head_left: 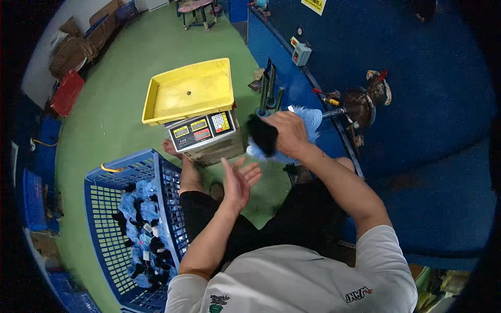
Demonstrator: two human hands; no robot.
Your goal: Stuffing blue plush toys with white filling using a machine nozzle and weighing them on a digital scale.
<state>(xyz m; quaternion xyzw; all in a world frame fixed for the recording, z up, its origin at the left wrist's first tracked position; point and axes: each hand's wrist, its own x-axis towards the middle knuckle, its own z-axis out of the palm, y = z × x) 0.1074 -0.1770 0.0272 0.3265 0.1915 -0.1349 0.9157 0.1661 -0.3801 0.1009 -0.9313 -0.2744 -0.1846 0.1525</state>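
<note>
The fingers of my right hand (288, 133) are curled over a blue-and-black plush piece (309, 120), gripping it from above, probably to steady it against the metal tube (333, 113) jutting from the machine; the black end is blurred, and I can't be sure whether the fur is fitted over the tube or merely lies in front of it. My left hand (240, 183) holds nothing: its fingers are spread, palm turned inward, near the plush but apart from it, perhaps so it can support the loose end. The tube belongs to the blue machine (407, 188) on my right. Ahead of me a yellow tray (175, 94) sits on a scale (201, 133), its keypad and displays facing me, likely so I can read them from where I sit. By my left leg stands a blue basket (110, 176) of similar plush pieces (146, 208), presumably placed there for easy reach, on the green floor (122, 107).
</note>
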